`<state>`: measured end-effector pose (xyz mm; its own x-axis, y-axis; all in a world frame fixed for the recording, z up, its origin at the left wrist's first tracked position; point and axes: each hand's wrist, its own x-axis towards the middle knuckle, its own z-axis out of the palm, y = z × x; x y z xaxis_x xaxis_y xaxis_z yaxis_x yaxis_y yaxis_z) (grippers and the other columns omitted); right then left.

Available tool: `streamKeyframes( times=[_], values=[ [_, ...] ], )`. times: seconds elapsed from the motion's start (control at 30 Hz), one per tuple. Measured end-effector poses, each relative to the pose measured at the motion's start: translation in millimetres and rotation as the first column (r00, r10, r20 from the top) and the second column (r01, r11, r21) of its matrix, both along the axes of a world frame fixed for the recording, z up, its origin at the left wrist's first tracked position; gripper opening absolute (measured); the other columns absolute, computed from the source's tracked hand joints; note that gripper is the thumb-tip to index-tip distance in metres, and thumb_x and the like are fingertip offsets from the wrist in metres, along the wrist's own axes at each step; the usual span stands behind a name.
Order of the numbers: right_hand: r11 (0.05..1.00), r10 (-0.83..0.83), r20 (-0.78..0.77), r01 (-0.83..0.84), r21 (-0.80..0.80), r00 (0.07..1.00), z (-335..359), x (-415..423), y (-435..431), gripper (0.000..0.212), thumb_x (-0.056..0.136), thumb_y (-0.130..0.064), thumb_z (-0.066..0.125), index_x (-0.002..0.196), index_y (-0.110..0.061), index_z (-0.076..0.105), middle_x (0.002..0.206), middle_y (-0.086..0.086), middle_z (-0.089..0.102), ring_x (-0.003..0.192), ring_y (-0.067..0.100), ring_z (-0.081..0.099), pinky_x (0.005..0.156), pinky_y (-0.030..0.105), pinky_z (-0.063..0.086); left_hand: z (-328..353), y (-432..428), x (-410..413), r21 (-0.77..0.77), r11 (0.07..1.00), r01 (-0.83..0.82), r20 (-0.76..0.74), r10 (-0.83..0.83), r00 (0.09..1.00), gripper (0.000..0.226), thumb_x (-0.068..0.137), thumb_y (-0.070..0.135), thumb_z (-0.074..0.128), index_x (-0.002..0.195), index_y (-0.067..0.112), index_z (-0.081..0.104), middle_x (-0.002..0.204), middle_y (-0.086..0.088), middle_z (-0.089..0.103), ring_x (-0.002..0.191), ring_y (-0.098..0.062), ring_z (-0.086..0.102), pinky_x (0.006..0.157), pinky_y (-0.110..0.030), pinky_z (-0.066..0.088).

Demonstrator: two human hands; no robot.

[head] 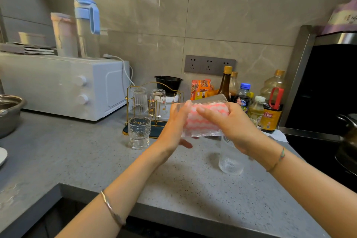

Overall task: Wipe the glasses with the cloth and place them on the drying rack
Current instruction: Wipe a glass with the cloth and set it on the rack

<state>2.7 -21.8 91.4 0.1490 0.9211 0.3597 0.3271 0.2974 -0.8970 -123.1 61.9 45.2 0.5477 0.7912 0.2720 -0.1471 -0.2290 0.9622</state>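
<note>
1. Right now the wiping is under way: a ribbed glass (210,99) is held on its side above the counter (193,189), just in front of the drying rack (155,131), with the pink-and-white cloth (195,123) stuffed inside it.
2. Her left hand (174,121) grips the glass's left end, fingers over the top and what looks like the thumb beneath. Her right hand (228,121) lies across the right part, fingers curled over the glass.
3. Done so far, I'd judge: 2 upturned glasses, one ribbed (138,100) and one clear (158,102), already sit on the rack's far pegs.
4. Left to do, by my reckoning: finish this glass and rack it, then the gold-flecked glass (139,131) standing at the rack's near left corner, which seems to sit on another glass, and the second ribbed glass (230,162) on the counter under her right wrist.
5. Around: a white oven (63,85) at the far left, sauce and oil bottles (243,94) crowded at the far right, and a black bowl (168,82) behind the rack.
6. In the way: the flecked glass blocks the rack's near left side, and the low ribbed glass sits close under her right arm, so a dropped wrist could knock it.
</note>
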Motion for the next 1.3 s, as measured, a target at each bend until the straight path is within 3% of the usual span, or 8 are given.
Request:
streamKeyframes(
  times=[0.1, 0.17, 0.43, 0.53, 0.7, 0.8, 1.1, 1.3],
  values=[
    [0.999, -0.03, 0.176, 0.025, 0.032, 0.984, 0, 1, -1, 0.004, 0.084, -0.024, 0.07, 0.086, -0.02, 0.069, 0.08, -0.007, 0.076, 0.075, 0.007, 0.072, 0.066, 0.02, 0.056, 9, -5, -4, -0.355, 0.927, 0.12, 0.024, -0.119, 0.993, 0.076, 0.085, 0.076, 0.033, 0.117, 0.014, 0.064, 0.092, -0.008, 0.067, 0.058, -0.016, 0.058, 0.04, -0.02, 0.041],
    [0.999, -0.002, 0.189, -0.005, 0.034, 0.982, -1, -2, -2, 0.002, 0.085, -0.022, 0.07, 0.084, -0.022, 0.068, 0.075, -0.015, 0.074, 0.072, 0.002, 0.071, 0.06, 0.012, 0.051, 9, -7, -1, -0.383, 0.92, 0.081, 0.062, -0.062, 0.996, 0.068, 0.088, 0.07, 0.039, 0.107, 0.011, 0.066, 0.077, -0.008, 0.065, 0.052, -0.016, 0.052, 0.037, -0.018, 0.036],
    [0.992, 0.063, -0.053, -0.069, -0.109, 0.997, 9, 3, -1, 0.029, 0.071, -0.029, 0.073, 0.098, -0.019, 0.07, 0.09, -0.002, 0.077, 0.088, 0.014, 0.072, 0.082, 0.027, 0.056, -5, -3, 2, 0.235, 0.958, -0.167, 0.21, 0.117, 0.971, 0.048, 0.085, 0.058, 0.047, 0.108, 0.016, 0.049, 0.081, 0.001, 0.06, 0.058, -0.008, 0.058, 0.041, -0.021, 0.041],
    [0.989, 0.055, -0.024, -0.058, -0.135, 0.998, 14, 5, 0, 0.033, 0.07, -0.026, 0.076, 0.101, -0.016, 0.069, 0.093, 0.001, 0.076, 0.092, 0.018, 0.071, 0.086, 0.031, 0.056, -7, -3, 1, 0.289, 0.946, -0.144, 0.253, 0.07, 0.965, 0.049, 0.082, 0.06, 0.047, 0.11, 0.021, 0.047, 0.091, 0.001, 0.061, 0.068, -0.011, 0.061, 0.044, -0.025, 0.046],
    [0.989, -0.007, 0.046, 0.014, -0.149, 0.999, 15, 7, 3, 0.029, 0.073, -0.016, 0.078, 0.101, -0.011, 0.071, 0.097, 0.008, 0.075, 0.092, 0.021, 0.071, 0.085, 0.031, 0.057, 0, -7, -1, -0.103, 0.995, 0.009, 0.029, -0.006, 1.0, 0.075, 0.077, 0.08, 0.04, 0.125, 0.023, 0.048, 0.105, -0.008, 0.067, 0.067, -0.017, 0.066, 0.049, -0.025, 0.05],
    [0.991, 0.042, 0.104, -0.029, -0.131, 0.994, 11, 6, 3, 0.022, 0.075, -0.012, 0.077, 0.095, -0.017, 0.071, 0.092, 0.001, 0.077, 0.086, 0.013, 0.073, 0.078, 0.023, 0.058, 2, -6, 2, -0.257, 0.965, 0.049, 0.056, -0.036, 0.998, 0.074, 0.082, 0.076, 0.04, 0.118, 0.016, 0.061, 0.086, -0.005, 0.068, 0.06, -0.015, 0.059, 0.043, -0.019, 0.042],
    [0.971, 0.147, -0.086, -0.16, -0.178, 0.985, 11, 9, 4, 0.042, 0.06, -0.017, 0.077, 0.101, -0.015, 0.068, 0.093, 0.001, 0.075, 0.092, 0.017, 0.07, 0.086, 0.029, 0.057, -13, 5, -4, 0.291, 0.955, -0.058, 0.166, 0.009, 0.986, 0.051, 0.076, 0.06, 0.051, 0.113, 0.026, 0.042, 0.092, 0.014, 0.062, 0.068, -0.005, 0.061, 0.048, -0.023, 0.047],
    [0.974, 0.137, 0.067, -0.122, -0.189, 0.988, 2, 13, 5, 0.032, 0.074, -0.007, 0.077, 0.102, -0.02, 0.069, 0.096, -0.003, 0.076, 0.092, 0.013, 0.071, 0.079, 0.022, 0.058, -5, 1, -6, -0.186, 0.98, 0.067, -0.008, -0.07, 0.997, 0.07, 0.085, 0.071, 0.038, 0.128, 0.018, 0.053, 0.094, -0.009, 0.069, 0.061, -0.016, 0.065, 0.049, -0.025, 0.049]
  ],
)
